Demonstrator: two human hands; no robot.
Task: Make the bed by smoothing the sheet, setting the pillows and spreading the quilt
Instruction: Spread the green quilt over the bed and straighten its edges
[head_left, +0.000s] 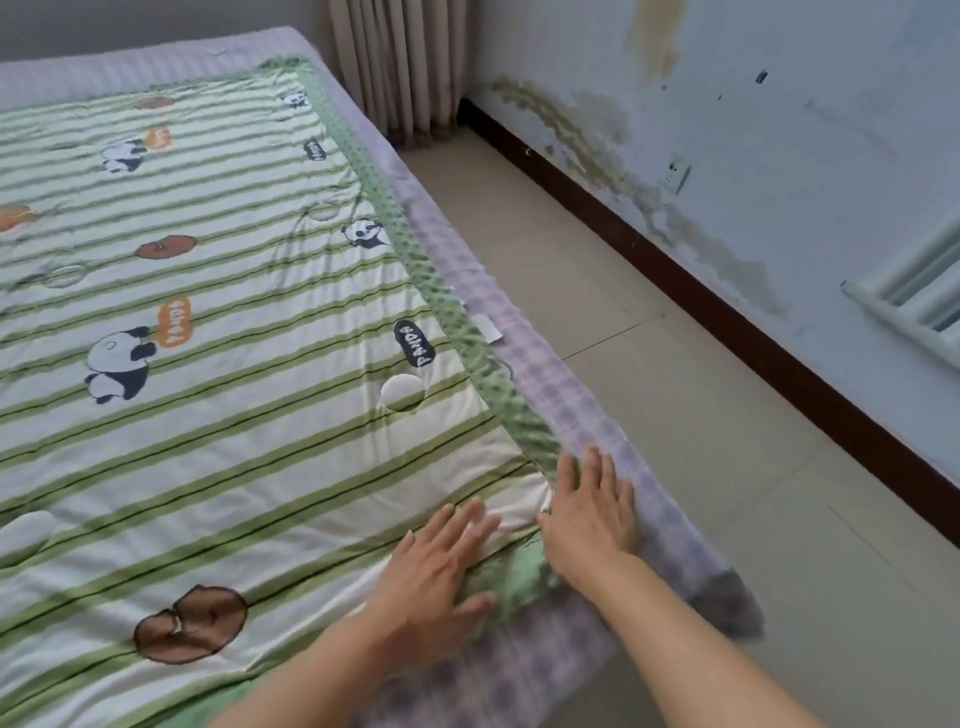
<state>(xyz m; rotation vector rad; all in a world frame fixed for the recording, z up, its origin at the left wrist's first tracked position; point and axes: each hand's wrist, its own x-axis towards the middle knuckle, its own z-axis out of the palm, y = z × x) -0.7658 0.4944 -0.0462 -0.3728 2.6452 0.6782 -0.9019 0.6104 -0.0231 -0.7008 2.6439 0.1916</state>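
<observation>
A green-striped quilt (234, 364) with panda prints lies spread flat over the bed, its green border running along the right side. Under it a lilac checked sheet (561, 395) shows along the bed's right edge and far end. My left hand (441, 566) lies flat, fingers apart, on the quilt's near right corner. My right hand (592, 514) presses palm-down beside it, across the quilt's border and the sheet. Neither hand grips cloth. No pillows are in view.
A tiled floor (701, 415) runs along the bed's right side. A stained wall with a dark skirting board (727, 317) bounds it. A curtain (405, 67) hangs at the far corner, and a white radiator (914, 301) juts out at right.
</observation>
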